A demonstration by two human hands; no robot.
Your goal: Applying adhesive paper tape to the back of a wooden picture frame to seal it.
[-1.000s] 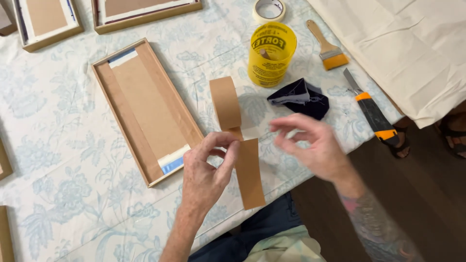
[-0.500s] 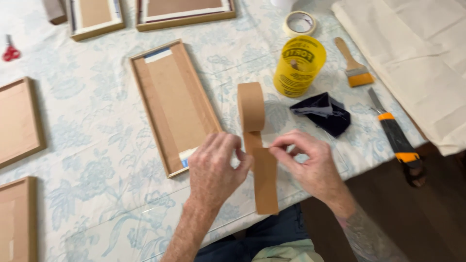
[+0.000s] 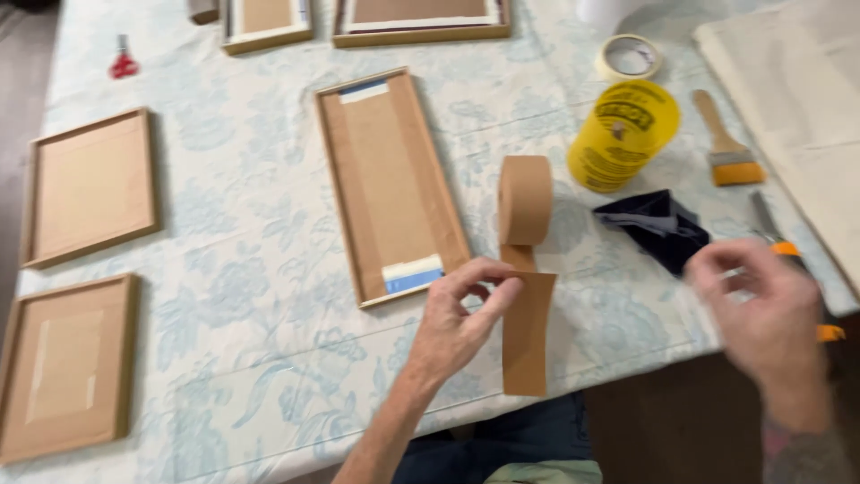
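Tape strip (image 3: 527,333): hangs past table edge (image 3: 627,367)
Left hand (image 3: 457,315): pinches strip's top corner
Right hand (image 3: 770,309): blurred, fingers loosely spread, holding nothing

A yellow round container (image 3: 624,134) stands on the worktop (image 3: 269,358) at the upper right, between a roll of pale tape and a dark folded cloth. It lies tilted toward the camera, showing a circular yellow face with black printing in a band and smaller black lines below; the print is too blurred to make out.

On the long narrow frame (image 3: 391,184) in the middle of the worktop sit two small labels. One (image 3: 413,275) is near its lower end, a rectangle with a cream upper strip and a blue lower strip. The other (image 3: 364,90) is at its upper end, a small blue and white strip.
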